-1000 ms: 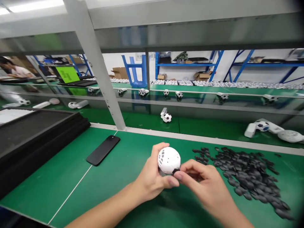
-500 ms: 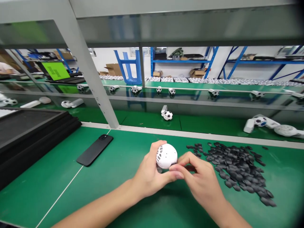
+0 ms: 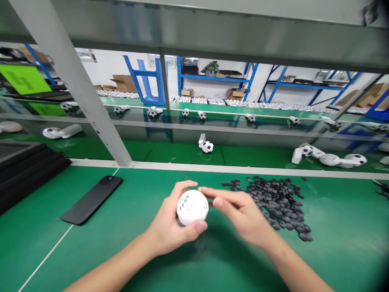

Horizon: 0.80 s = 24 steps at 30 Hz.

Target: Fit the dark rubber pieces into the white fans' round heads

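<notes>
My left hand [image 3: 167, 227] is wrapped round a white ball-shaped plastic shell [image 3: 196, 207], holding it above the green bench. The shell has a cluster of slots on its left side and a few tiny holes on its face. Close by on the right is my right hand [image 3: 247, 215], index finger stretched along the shell's upper right edge and thumb held apart. Nothing shows between those fingers; whether the fingertip touches the shell, I cannot tell. To the right of the hands lies a spread pile of small black pieces [image 3: 279, 202].
A black phone [image 3: 92, 199] lies on the left, beside stacked black trays [image 3: 27, 174]. Behind the bench's pale edge strip [image 3: 182, 165], a green belt carries football-patterned white units [image 3: 207, 146]. A slanted grey post [image 3: 75, 85] rises at left.
My right hand has moved from a pinch at the shell's lower right to its upper right, fingers extended. My left thumb now lies along the shell's bottom. The view has shifted right.
</notes>
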Tool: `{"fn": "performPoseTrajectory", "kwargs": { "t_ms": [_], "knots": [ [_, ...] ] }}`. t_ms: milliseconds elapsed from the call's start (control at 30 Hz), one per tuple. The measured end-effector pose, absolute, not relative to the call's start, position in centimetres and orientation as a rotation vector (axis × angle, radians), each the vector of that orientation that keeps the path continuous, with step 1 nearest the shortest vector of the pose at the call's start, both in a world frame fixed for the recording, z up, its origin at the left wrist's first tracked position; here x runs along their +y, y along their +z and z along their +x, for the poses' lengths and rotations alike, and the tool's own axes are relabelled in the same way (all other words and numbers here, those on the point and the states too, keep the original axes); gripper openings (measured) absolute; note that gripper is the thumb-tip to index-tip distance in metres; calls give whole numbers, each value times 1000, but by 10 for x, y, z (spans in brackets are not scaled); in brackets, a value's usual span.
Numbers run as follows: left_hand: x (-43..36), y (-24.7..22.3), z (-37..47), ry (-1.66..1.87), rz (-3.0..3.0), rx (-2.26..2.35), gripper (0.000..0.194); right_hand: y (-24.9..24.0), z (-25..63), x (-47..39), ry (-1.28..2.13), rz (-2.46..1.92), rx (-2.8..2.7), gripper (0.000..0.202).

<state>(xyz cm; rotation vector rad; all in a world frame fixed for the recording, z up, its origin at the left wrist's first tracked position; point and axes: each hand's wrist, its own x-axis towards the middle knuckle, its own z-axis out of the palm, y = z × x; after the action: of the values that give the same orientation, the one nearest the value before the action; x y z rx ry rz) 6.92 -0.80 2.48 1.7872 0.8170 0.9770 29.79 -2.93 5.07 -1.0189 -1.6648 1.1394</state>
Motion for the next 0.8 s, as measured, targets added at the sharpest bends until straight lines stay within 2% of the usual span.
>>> {"fn": "performPoseTrajectory", "kwargs": {
  "t_ms": [100,167,267,400,500,700,800],
  "knots": [
    [4,29,61,939,1698,917,56,37,336,-3,759,-1321,-1750,33],
    [14,31,55,986,1646,946,55,19,361,16,411,-1536,-1841,31],
    [26,35,43,1015,1692,1020,55,-7,380,36,191,-1659,-1964,32],
    [31,43,27,983,1726,1134,48,-18,374,43,128,-1656,-2066,32],
    [30,43,24,1087,1617,1131,44,-17,367,43,98,-1670,-2118,31],
    [26,34,33,1211,1540,898,57,-15,364,47,102,-1593,-2118,32],
    [26,32,34,1170,1537,850,57,-8,355,42,246,-1544,-1956,34]
  ]
}}
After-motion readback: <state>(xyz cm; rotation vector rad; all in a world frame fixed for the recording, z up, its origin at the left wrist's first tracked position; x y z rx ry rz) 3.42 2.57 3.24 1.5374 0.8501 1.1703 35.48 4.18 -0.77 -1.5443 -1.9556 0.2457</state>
